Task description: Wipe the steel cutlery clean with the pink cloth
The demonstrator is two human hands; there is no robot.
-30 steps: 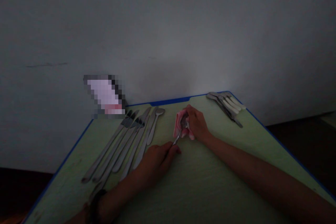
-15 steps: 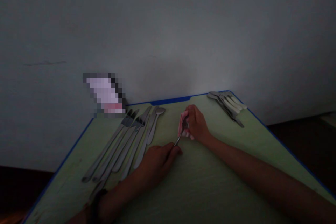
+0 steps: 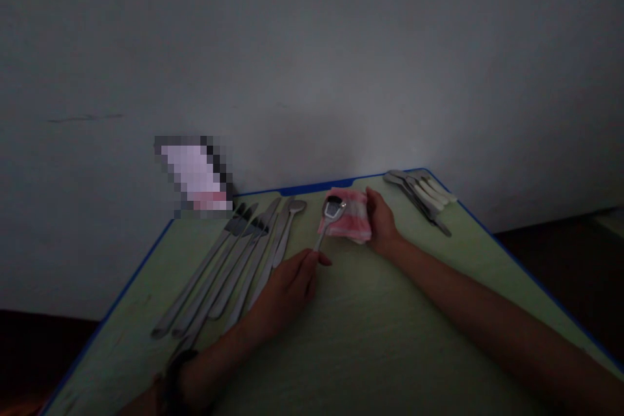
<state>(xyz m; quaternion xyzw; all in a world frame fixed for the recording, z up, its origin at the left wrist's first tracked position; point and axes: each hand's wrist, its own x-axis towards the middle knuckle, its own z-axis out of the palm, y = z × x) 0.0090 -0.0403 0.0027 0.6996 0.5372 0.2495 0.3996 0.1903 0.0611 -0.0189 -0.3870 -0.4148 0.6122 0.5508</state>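
My left hand (image 3: 290, 286) pinches the handle of a metal spoon (image 3: 332, 209), whose bowl lies face up on a pink cloth (image 3: 351, 221). My right hand (image 3: 381, 224) holds that cloth from its right side, fingers closed on its edge. Both hands rest low over the green table (image 3: 380, 338), near its far middle. The scene is dim.
A row of several knives and other cutlery (image 3: 234, 260) lies left of my left hand. A small heap of spoons (image 3: 422, 195) sits at the far right corner. A blurred white object (image 3: 195, 175) stands at the far left edge, against a grey wall. The table has a blue rim.
The right hand has unwrapped the cloth from the spoon's bowl and shifted right; the bowl now shows on top of the cloth. The left hand moved the spoon slightly up and away.
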